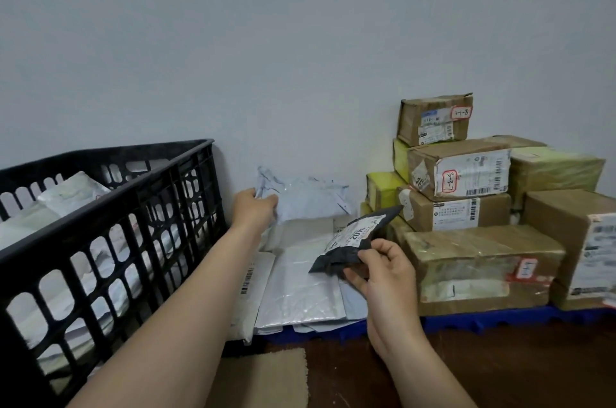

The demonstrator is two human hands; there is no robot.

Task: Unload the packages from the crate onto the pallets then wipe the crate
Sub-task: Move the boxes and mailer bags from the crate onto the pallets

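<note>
Gripping with the left hand (255,207), stretched toward eleven o'clock, the top corner of a crumpled pale grey plastic mailer bag (306,197) that leans on the wall at the back of the blue plastic pallet (483,317). Pinching with the right hand (383,274), thumb over curled fingers, the near edge of a black plastic mailer with a white printed label (353,241), held in the air just above the pile.

Beneath both hands, toward six o'clock: overlapping white and silver flat mailers (300,294), already lying on the pallet. At three o'clock, also on the pallet: stacked brown taped cardboard boxes (476,264) with labels.

At nine o'clock, just beside the pallet: the black plastic lattice crate (150,207), with many white soft packages (73,191) visible over its rim and through its side openings.

Judged as well into the unloading but not near its end: two parcels in hand, much left in the crate, wiping not yet begun. At six o'clock on the dark wooden floor (466,367): a beige cloth-like sheet (260,377); impossible to tell whether meant for wiping.
</note>
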